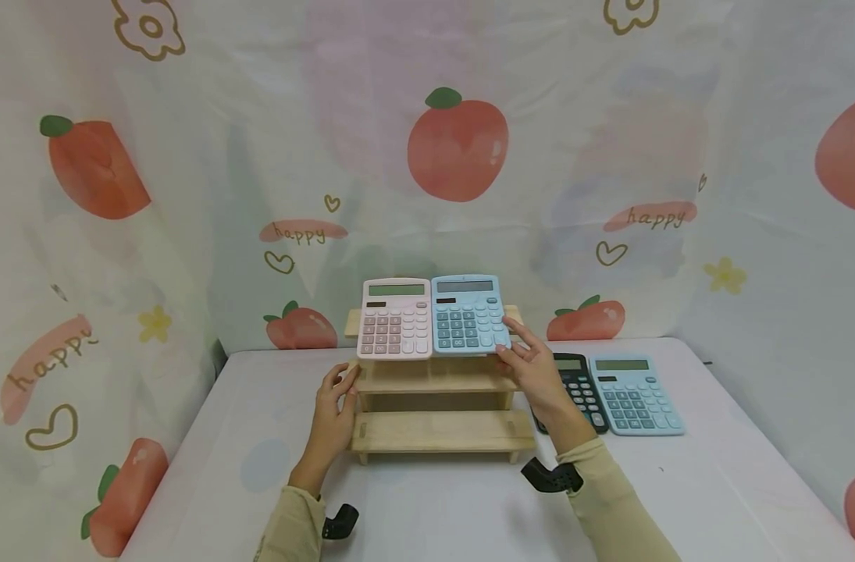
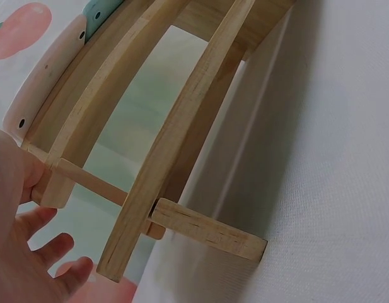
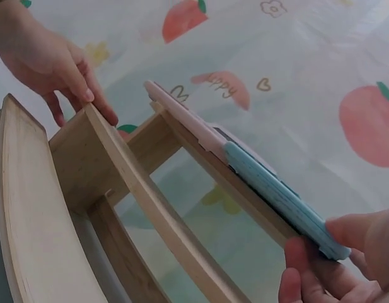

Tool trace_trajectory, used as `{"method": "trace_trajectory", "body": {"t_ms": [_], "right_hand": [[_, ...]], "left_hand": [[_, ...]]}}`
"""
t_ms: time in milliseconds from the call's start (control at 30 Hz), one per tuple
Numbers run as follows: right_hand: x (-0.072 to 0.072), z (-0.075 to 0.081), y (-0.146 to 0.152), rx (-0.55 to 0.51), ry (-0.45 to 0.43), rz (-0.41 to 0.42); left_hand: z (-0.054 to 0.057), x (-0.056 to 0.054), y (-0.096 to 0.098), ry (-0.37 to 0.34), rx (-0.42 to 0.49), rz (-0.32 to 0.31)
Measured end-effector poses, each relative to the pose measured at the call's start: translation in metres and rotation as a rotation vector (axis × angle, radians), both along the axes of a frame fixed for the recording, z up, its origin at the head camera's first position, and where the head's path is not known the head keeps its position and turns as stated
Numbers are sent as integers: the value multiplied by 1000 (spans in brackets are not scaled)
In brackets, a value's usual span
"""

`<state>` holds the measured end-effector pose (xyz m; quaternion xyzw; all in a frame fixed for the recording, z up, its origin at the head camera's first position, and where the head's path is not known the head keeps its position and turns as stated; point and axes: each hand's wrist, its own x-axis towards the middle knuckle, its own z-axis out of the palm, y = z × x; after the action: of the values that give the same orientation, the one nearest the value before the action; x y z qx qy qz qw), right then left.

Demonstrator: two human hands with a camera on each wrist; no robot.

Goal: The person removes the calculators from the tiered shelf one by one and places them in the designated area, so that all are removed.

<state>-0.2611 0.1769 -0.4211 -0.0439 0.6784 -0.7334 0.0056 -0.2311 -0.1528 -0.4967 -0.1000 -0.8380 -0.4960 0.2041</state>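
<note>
A pink calculator and a light-blue calculator lean side by side on the top tier of a wooden stepped rack. My right hand pinches the blue one at its lower right corner, thumb on the front and fingers behind, as the right wrist view shows. At the left end of the rack's middle tier, my left hand holds the board's corner between thumb and index finger. Its other fingers hang loose beside the rack in the left wrist view.
Right of the rack, a black calculator and another light-blue calculator lie on the white table. My right forearm partly covers the black one. A fruit-printed cloth hangs behind and along both sides.
</note>
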Motion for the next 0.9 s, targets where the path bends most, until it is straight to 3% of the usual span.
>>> {"method": "trace_trajectory", "body": {"t_ms": [300,600,900], "right_hand": [[3,4,-1,-67,-56,-7],[7,5,5,-161,-58,0],[15,5,11,-89,-16,21]], "left_hand": [[1,2,0,14,10,2],[0,1,2,13,21,9],[0,1,2,33,21,19]]}}
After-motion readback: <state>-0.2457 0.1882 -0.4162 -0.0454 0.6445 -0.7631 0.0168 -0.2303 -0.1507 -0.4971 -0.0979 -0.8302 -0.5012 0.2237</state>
